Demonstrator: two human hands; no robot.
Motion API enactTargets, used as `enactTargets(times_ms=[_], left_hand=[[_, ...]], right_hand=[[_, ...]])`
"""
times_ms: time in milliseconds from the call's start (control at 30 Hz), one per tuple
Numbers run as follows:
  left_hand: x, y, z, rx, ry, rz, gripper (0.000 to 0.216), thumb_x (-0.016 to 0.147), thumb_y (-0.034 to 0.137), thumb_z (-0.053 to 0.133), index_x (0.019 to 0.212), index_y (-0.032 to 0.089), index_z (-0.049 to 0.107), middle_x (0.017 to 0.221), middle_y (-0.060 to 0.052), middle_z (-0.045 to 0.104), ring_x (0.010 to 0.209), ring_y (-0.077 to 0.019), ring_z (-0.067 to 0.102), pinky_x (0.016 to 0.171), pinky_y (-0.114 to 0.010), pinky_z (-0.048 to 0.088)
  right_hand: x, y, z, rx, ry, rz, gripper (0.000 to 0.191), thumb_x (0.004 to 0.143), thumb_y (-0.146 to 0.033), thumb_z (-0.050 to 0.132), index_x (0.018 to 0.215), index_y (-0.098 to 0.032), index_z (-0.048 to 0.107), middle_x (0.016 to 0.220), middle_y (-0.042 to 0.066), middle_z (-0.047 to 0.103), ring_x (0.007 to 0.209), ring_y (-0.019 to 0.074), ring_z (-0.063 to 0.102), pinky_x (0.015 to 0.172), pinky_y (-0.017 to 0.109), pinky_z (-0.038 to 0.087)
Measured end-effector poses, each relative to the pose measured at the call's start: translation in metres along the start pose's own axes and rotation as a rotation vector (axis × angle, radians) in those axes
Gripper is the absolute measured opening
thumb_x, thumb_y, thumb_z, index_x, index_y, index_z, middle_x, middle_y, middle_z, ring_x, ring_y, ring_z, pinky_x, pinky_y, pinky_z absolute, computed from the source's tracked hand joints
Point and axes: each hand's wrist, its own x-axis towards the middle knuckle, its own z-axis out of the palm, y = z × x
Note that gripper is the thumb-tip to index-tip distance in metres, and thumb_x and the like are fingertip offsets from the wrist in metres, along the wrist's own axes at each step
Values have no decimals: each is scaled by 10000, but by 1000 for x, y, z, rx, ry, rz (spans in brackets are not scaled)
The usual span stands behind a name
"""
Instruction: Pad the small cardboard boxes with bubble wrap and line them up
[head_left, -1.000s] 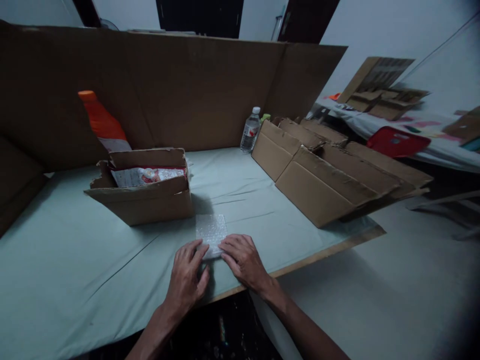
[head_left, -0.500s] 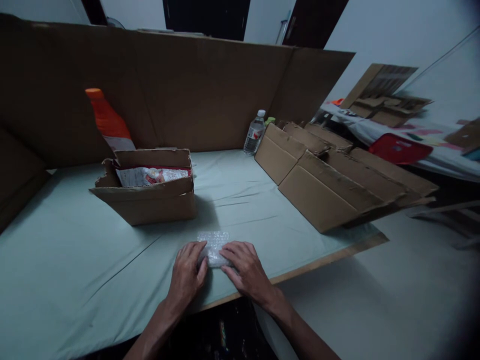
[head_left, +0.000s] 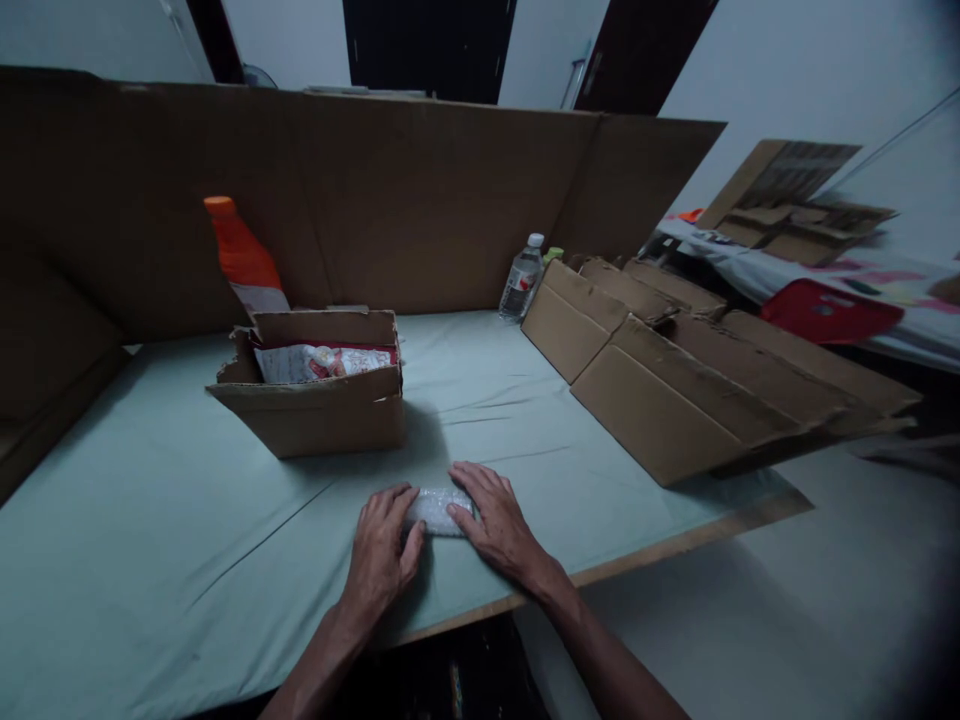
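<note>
A short, folded piece of bubble wrap (head_left: 441, 511) lies on the pale green cloth near the table's front edge. My left hand (head_left: 386, 535) is closed on its left end, fingers over the top and thumb at the near side. At the right end, my right hand (head_left: 495, 520) grips it too, its thumb pressing on the wrap and its fingers reaching past the far edge. Whether anything is inside the wrap cannot be made out.
Beyond my left hand stands a cardboard box (head_left: 337, 418) holding a printed packet (head_left: 322, 362). An orange bottle (head_left: 244, 250) rises behind it. To the right are several open cardboard boxes (head_left: 660, 400) and a water bottle (head_left: 520, 280). A tall cardboard panel (head_left: 450, 200) borders the back.
The far flap of the bubble wrap has been folded over, so the piece is now narrower. My right hand's fingers have moved forward past its far edge. The camera view has shifted slightly.
</note>
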Motion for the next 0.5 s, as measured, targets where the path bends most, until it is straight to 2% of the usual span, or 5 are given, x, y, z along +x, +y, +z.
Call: enactTargets(times_ms=[100, 333, 400, 500], left_hand=[[6, -3, 5, -30, -20, -14, 384, 887, 235, 523, 1254, 171, 620, 1204, -131, 689, 1111, -282, 624, 972, -507, 506], [3, -9, 7, -153, -68, -2, 644, 728, 185, 547, 1370, 139, 531, 1299, -157, 641, 1214, -309, 567, 1047, -544, 442], [4, -8, 6, -188, -95, 3, 658, 709, 175, 542, 1366, 143, 535, 1253, -149, 660, 1174, -303, 587, 1028, -542, 452], [5, -6, 5, -232, -117, -14, 613, 744, 178, 534, 1356, 161, 554, 1165, -131, 690, 1073, -278, 629, 966, -512, 493]], right_hand=[[3, 4, 4, 24, 4, -45, 359, 933, -227, 569, 1283, -196, 641, 1275, 132, 691, 1257, 295, 563, 1045, 511, 425], [-6, -3, 6, 213, 66, -193, 244, 861, -134, 592, 1062, -235, 687, 1047, 84, 736, 1085, 266, 640, 944, 454, 479], [-6, -3, 6, 245, 85, -214, 262, 846, -122, 598, 1067, -238, 678, 1043, 78, 727, 1067, 258, 641, 938, 442, 487], [-6, -3, 7, 259, 94, -199, 367, 840, -135, 597, 1191, -228, 644, 1118, 93, 716, 1077, 260, 634, 949, 444, 490]])
